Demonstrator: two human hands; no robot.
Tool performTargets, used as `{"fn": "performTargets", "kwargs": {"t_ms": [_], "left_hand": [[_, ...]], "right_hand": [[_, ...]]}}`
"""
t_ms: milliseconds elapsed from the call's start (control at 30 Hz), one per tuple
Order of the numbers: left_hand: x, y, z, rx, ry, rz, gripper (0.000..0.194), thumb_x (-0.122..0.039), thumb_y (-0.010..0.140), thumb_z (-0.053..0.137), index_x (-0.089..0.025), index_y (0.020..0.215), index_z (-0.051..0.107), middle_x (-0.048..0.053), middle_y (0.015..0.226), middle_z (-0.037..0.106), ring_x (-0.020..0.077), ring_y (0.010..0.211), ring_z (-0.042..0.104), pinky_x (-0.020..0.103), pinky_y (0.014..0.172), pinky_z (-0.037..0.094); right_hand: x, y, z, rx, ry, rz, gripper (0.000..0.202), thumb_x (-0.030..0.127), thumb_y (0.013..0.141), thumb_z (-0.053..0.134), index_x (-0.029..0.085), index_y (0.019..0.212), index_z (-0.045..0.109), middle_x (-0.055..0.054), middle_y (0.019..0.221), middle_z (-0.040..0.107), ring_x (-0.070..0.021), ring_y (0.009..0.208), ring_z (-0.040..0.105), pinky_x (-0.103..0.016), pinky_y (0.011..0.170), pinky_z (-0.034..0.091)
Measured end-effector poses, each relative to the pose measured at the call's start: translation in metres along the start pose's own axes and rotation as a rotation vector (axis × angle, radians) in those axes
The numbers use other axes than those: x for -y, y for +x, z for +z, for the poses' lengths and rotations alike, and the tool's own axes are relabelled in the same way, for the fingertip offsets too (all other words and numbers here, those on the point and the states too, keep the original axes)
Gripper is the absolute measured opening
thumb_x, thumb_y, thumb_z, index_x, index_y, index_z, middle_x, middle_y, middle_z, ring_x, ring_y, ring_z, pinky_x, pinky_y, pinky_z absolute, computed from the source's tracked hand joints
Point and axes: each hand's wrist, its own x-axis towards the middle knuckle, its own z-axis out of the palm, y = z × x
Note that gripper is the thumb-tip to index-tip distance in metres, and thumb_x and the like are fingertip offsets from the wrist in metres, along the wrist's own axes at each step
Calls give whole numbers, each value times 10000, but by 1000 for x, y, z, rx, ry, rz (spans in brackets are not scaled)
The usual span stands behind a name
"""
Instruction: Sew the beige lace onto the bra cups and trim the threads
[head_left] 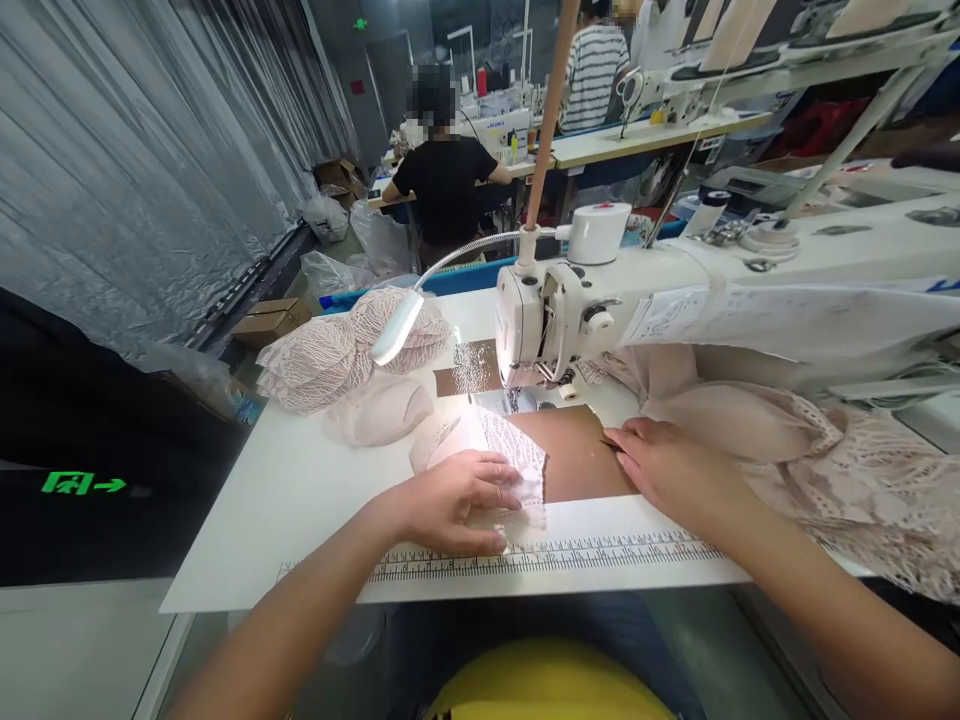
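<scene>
The left hand (457, 500) lies palm down with fingers loosely extended on the pale lace piece (517, 450), which sits beneath and just beyond its fingertips, in front of the sewing machine (525, 320). The right hand (664, 465) has its fingers bent at the right end of the brown sheet (574, 455); a dark sliver shows at its fingertips, but whether they pinch it I cannot tell. Pressing unevenly with the left palm could skew or pucker the lace. Fingers straying past the lace's far edge could come too near the needle area. The bulky lace fabric (862, 480) beside the right forearm might snag or drag if that arm sweeps outward.
</scene>
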Motion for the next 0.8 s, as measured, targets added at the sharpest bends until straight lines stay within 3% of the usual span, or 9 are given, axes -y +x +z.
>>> {"fn": "performTargets", "kwargs": {"t_ms": [100,233,400,467,600,700,800], "left_hand": [[-3,-3,-4,-121,-103,-97,420,-374,804,632,-243,1202,602,83,1352,514,222,1244,478,377,1055,396],[27,7,-18,-414,-124,-340,513,-414,782,640,-205,1243,559,112,1369,482,261,1265,443,441,1063,367],[62,20,-21,-370,-407,-563,699,-395,693,724,-134,1299,494,152,1237,579,285,1123,545,437,965,431],[67,21,-16,-378,-563,-568,596,-374,683,736,-120,1196,569,136,1126,632,263,1020,593,390,877,475],[66,17,-8,-379,-794,-546,392,-409,678,740,-115,919,646,65,825,657,178,725,618,269,621,481],[61,16,-6,-409,-900,-551,365,-406,646,772,-111,826,655,40,745,630,141,648,586,237,574,446],[54,16,-6,-392,-981,-526,352,-389,664,769,-116,871,684,55,782,649,149,686,597,254,625,457]], "right_hand": [[-2,-1,7,10,-69,-49,278,62,850,414,113,1013,633,-128,862,615,-242,784,583,-337,683,414],[3,2,10,10,-181,-96,279,22,810,434,81,984,644,-145,820,605,-255,733,569,-353,661,408],[4,-1,21,-124,-235,-57,336,-9,797,424,52,1063,620,-154,839,625,-254,721,577,-351,643,412],[1,-4,25,-191,-196,-56,316,6,817,420,62,1053,621,-148,858,644,-252,752,592,-347,672,421],[-5,-9,22,-263,-29,-27,275,178,908,383,146,770,619,-100,740,654,-226,680,609,-316,604,419],[2,-6,11,-242,179,45,341,318,945,313,164,838,598,-60,650,654,-196,532,592,-295,487,383],[23,5,-5,-103,430,17,391,378,958,256,160,1039,571,-61,762,700,-188,576,636,-290,516,440]]}}
